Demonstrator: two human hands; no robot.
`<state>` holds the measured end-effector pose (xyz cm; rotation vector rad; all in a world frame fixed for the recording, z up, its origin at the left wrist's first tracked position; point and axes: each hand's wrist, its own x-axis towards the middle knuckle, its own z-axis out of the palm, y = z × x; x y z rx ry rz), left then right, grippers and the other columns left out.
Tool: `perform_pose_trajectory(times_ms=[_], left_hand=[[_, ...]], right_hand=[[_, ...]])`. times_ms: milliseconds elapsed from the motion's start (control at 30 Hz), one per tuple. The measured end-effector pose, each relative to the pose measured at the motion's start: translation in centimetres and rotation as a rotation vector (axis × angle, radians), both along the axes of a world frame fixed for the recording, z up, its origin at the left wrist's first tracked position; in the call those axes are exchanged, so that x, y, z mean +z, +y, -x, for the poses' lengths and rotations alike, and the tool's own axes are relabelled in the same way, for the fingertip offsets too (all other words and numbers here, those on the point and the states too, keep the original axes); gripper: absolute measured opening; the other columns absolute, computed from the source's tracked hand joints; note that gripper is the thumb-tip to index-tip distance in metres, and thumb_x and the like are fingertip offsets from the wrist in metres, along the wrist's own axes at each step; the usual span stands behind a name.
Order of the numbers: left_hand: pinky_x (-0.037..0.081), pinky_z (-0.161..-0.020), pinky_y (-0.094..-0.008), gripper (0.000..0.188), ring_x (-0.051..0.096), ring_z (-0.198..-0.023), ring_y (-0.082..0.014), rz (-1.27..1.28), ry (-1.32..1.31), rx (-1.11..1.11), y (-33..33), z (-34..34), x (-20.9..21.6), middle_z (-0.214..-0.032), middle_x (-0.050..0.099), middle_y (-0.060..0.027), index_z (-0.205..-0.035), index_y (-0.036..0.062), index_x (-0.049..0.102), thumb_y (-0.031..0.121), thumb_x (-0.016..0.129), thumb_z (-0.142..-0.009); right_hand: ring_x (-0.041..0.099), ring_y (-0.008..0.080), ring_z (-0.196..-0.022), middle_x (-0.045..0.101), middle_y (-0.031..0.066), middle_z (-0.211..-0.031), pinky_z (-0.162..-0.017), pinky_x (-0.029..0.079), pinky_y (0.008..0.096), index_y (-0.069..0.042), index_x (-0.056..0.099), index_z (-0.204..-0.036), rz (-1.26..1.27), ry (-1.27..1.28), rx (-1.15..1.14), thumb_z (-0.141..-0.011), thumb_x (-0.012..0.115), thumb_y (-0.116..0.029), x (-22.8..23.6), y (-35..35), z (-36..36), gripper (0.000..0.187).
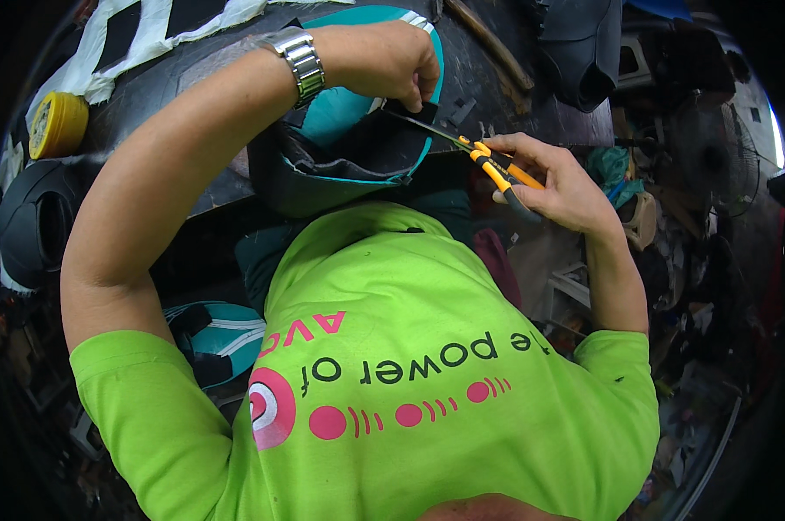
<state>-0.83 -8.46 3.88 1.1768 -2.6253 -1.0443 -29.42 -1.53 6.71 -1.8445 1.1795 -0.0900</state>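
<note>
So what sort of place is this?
Probably a small workshop, perhaps for padded or sewn goods: a scuffed dark bench, a teal-and-black piece on it, and an orange-handled tool in use.

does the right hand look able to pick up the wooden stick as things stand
Probably not yet: the right hand holds an orange-handled tool, though the way to the wooden stick looks free.
</note>
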Motion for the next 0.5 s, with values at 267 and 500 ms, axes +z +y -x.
perform_pose_trajectory(times_ms=[267,500], left_hand=[[0.056,-0.08,-0.0349,0.018,0.07,-0.09,-0.0258,0.016,-0.042,0.014,0.2,0.5,0.2,-0.099,0.072,-0.0137,-0.103,0.003,0.08,0.014,0.079,-0.09],[0.057,-0.078,-0.0353,0.017,0.074,-0.088,-0.0257,0.09,0.096,0.014,0.3,0.5,0.7,-0.099,0.075,-0.0156,-0.103,0.0025,0.079,0.012,0.078,-0.089]], right_hand=[[0.058,0.0077,-0.083,0.068,0.0031,-0.103,-0.08,0.049,0.0239,-0.002,0.063,-0.134,-0.149,0.031,-0.017,-0.083,0.075,-0.011,-0.3,-0.9,0.3,0.053],[0.049,0.0019,-0.07,0.057,-0.0034,-0.075,-0.062,0.04,0.0211,0.002,0.063,-0.129,-0.195,-0.107,-0.118,-0.091,0.066,0.001,-1.4,0.3,-0.1,0.038]])
